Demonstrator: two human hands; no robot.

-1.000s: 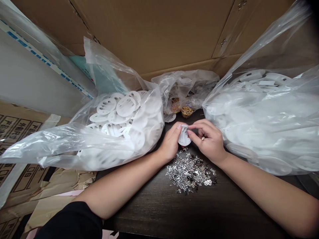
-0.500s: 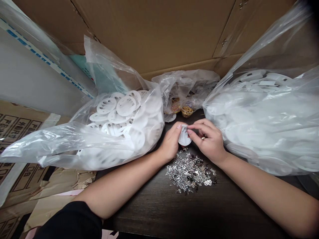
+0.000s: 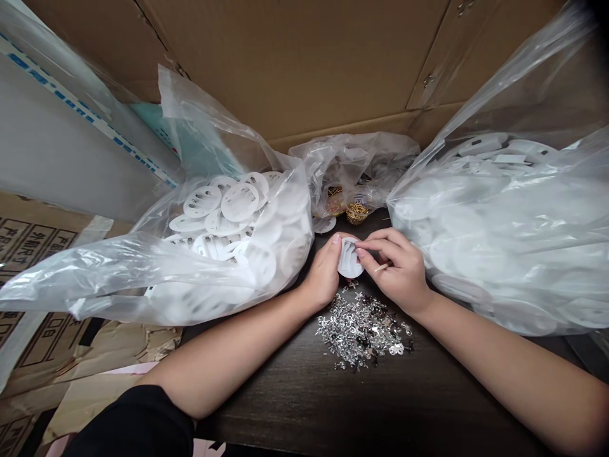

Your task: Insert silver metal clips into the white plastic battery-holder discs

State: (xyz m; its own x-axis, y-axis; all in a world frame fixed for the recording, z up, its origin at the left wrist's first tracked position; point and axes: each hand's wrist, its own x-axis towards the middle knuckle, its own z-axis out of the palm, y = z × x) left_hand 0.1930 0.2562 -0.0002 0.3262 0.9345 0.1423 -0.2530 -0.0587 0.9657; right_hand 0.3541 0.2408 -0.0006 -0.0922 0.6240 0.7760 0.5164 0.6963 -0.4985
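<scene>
A round white plastic piece (image 3: 349, 261) with moulded slots is tilted toward me, gripped at its left edge by my left hand (image 3: 326, 270). From the other side my right hand (image 3: 399, 266) reaches over with thumb and forefinger pinched at the piece's upper right edge. Between those fingertips, anything small is hidden. A thin pale stick (image 3: 382, 268) pokes out from the curled fingers of the right hand. Just below both hands lies a heap of small shiny metal clips (image 3: 364, 330) on the dark table (image 3: 285, 387).
A clear plastic bag (image 3: 118, 273) of white discs (image 3: 240, 202) stands at left. Another bag (image 3: 499, 235), full of white plastic parts, stands at right. Behind the hands are a cup of gold-coloured metal pieces (image 3: 356, 212) and a lone white disc (image 3: 324, 225). Cardboard (image 3: 304, 70) walls the back.
The white piece has turned slightly and shifted a little left with my left hand. The pale stick in my right hand now shows more of its length.
</scene>
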